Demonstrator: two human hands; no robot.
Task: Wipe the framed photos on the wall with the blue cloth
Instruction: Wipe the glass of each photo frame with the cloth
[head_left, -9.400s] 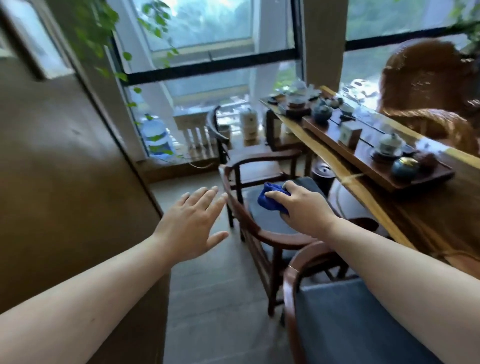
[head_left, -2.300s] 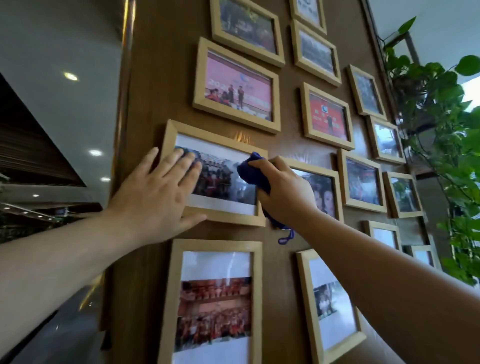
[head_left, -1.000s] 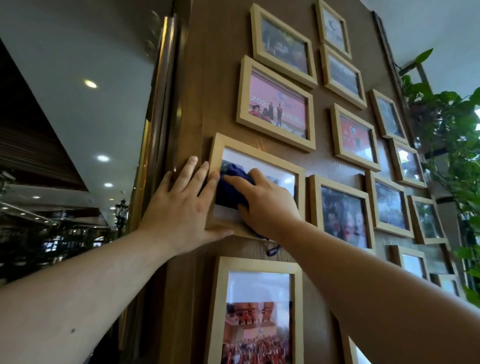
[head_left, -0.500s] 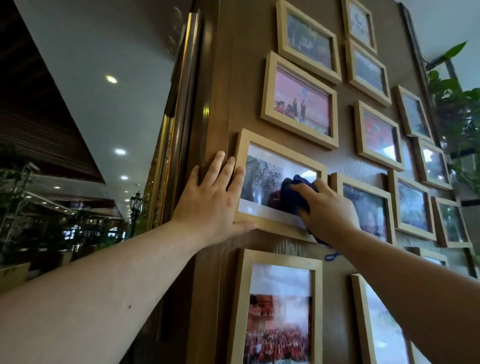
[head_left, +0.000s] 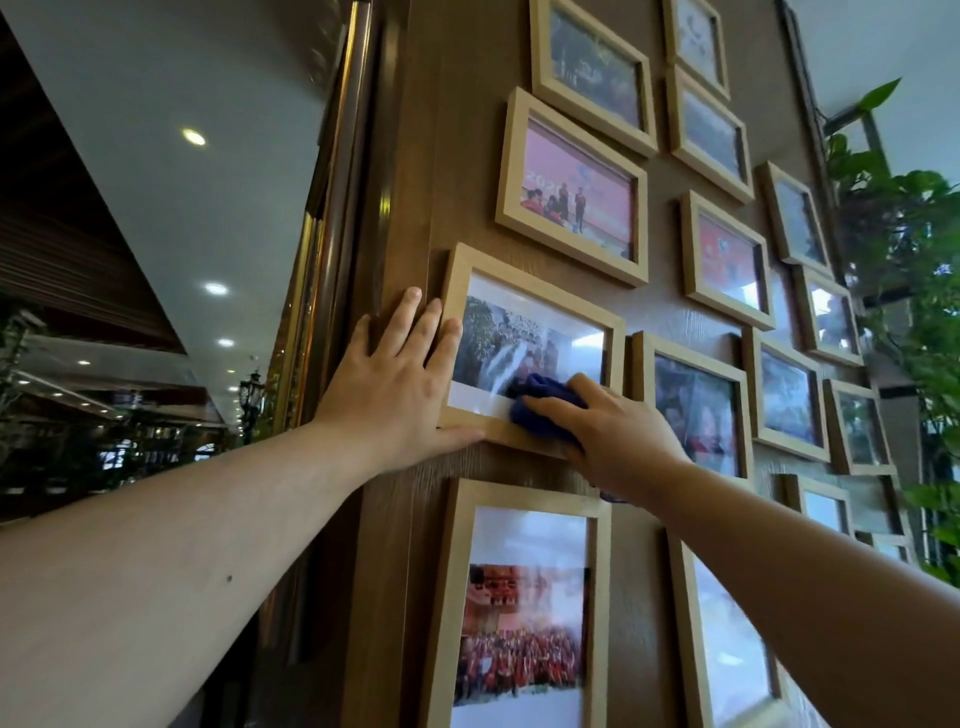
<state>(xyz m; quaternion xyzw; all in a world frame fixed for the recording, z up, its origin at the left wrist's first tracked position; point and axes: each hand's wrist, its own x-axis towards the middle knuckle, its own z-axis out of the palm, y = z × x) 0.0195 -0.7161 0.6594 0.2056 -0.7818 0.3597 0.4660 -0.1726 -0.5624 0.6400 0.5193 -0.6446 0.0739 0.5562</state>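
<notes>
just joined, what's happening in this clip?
A person is cleaning photos on a brown wood-panelled wall. The right hand presses a bunched blue cloth against the lower glass of a light wooden landscape frame. The left hand lies flat over that frame's left edge, apparently steadying it. Many similar frames hang around it, none being touched.

Blue cloth (head_left: 540, 408) bunched, pressed on pale-wood framed photo (head_left: 524, 345) glass, lower right.
</notes>
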